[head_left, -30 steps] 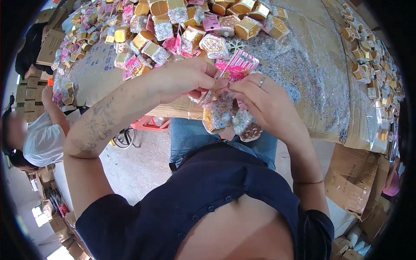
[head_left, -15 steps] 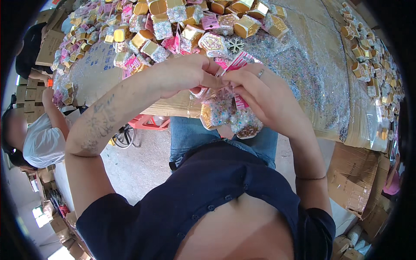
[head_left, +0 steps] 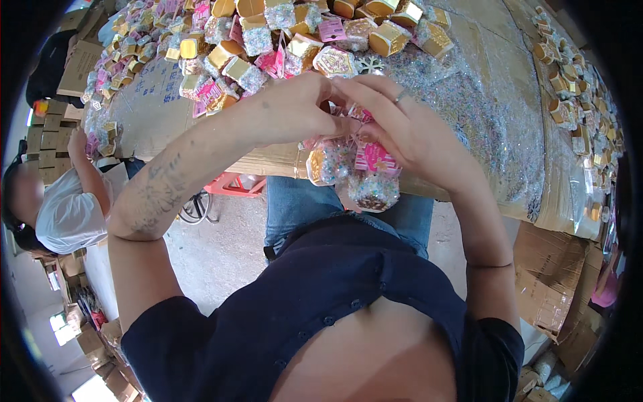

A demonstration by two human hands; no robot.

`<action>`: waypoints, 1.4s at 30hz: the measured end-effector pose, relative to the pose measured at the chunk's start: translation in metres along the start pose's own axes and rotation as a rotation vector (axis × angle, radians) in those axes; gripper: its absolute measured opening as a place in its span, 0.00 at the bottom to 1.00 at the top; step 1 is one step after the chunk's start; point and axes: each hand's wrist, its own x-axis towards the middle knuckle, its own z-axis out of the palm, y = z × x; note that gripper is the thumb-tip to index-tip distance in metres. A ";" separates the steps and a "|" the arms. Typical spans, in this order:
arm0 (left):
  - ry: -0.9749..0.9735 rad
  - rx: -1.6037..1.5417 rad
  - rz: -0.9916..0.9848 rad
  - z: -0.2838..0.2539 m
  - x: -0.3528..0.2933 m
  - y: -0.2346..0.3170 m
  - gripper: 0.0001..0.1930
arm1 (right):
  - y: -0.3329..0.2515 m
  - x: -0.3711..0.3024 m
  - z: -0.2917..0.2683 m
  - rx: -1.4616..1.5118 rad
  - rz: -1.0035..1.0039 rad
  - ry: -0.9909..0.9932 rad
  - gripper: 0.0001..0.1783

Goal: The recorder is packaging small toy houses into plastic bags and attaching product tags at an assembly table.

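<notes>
A bundle of small glittery ornaments, coated in pale sparkly beads with a gold side, hangs below my fingers at the table's front edge. A second ornament, brown and white at its bottom, dangles beside it. Between them and my right hand shows a pink-and-white printed tag. My left hand is closed, its fingertips pinching the bundle's top. Against it, my right hand, wearing a ring, is closed at the same spot with fingers bent over the tag. What exactly the fingertips pinch is partly hidden.
The cardboard-covered table carries a large heap of similar gold and beaded ornaments and a white snowflake. More ornaments lie at the right. A person in a white shirt sits at the left. Below stands a red stool.
My right hand has curled over further and its fingers now lie across the bundle's top. The pink tag has swung round to face me in front of the ornaments.
</notes>
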 end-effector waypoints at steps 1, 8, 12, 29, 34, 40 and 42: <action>0.002 -0.001 -0.002 0.000 -0.001 0.000 0.17 | 0.002 -0.001 0.004 0.008 -0.030 0.025 0.31; 0.078 0.158 0.076 0.007 -0.007 0.008 0.13 | 0.000 -0.007 0.015 0.036 0.067 0.034 0.36; 0.185 0.176 0.174 0.016 -0.010 -0.005 0.12 | -0.003 -0.009 0.017 0.089 0.142 -0.039 0.30; 0.575 0.604 0.481 0.022 -0.026 0.000 0.07 | -0.005 -0.009 0.043 0.145 0.198 0.183 0.30; 0.620 0.637 0.470 0.024 -0.025 -0.002 0.08 | -0.004 -0.012 0.046 -0.130 0.139 0.226 0.29; 0.579 0.519 0.419 0.024 -0.018 -0.014 0.09 | -0.007 -0.013 0.040 -0.215 0.104 0.215 0.24; 0.612 0.474 0.446 0.025 -0.015 -0.018 0.08 | 0.002 -0.013 0.049 -0.293 0.021 0.297 0.24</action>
